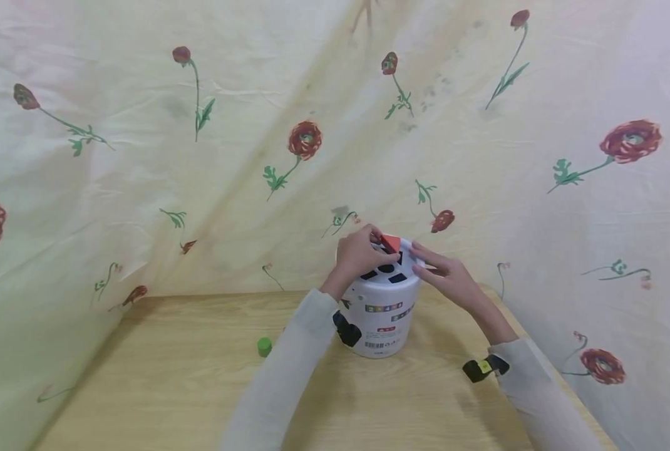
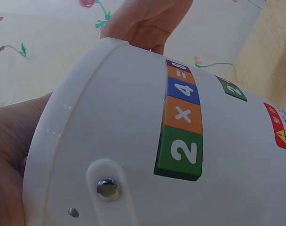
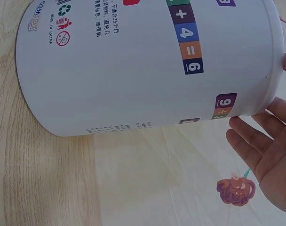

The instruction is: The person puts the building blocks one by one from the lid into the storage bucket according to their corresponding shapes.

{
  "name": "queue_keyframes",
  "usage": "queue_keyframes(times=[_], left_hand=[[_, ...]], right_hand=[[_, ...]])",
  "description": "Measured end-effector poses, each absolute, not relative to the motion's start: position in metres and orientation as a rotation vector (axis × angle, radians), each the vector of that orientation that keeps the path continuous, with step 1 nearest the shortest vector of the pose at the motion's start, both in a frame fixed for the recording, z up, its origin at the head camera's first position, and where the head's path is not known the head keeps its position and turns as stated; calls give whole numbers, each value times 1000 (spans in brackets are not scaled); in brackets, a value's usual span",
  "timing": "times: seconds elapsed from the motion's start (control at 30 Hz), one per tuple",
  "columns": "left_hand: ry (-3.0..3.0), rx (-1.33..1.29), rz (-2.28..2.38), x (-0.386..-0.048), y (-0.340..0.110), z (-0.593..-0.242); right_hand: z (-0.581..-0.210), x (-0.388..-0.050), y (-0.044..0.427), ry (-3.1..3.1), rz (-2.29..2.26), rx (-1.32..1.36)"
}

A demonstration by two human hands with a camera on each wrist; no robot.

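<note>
While pinched in the left hand (image 1: 359, 254), red triangular block (image 1: 392, 242) at far side of slotted lid (image 1: 409, 257) on white bucket (image 1: 382, 322), between hands, long axis indistinct; right hand (image 1: 452, 279) farther off, fingers extended, touching bucket; green block (image 1: 264, 347) apart on bench (image 1: 171, 376).

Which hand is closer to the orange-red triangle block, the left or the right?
The left. The left hand pinches the orange-red triangle block above the white bucket; the right hand is farther away, beside the bucket's top edge.
</note>
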State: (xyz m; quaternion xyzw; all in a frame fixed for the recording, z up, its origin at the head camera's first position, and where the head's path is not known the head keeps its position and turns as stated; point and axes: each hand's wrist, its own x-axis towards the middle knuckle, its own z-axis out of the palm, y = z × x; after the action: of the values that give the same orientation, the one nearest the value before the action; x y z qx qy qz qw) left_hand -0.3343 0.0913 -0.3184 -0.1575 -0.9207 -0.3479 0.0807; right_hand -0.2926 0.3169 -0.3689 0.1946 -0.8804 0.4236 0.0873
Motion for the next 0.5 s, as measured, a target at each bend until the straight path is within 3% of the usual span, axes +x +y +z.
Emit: queue_keyframes(times=[0.5], left_hand=[[-2778, -519, -916, -338, 93, -320]], right_hand=[[-368, -291, 315, -2613, 1234, 590]])
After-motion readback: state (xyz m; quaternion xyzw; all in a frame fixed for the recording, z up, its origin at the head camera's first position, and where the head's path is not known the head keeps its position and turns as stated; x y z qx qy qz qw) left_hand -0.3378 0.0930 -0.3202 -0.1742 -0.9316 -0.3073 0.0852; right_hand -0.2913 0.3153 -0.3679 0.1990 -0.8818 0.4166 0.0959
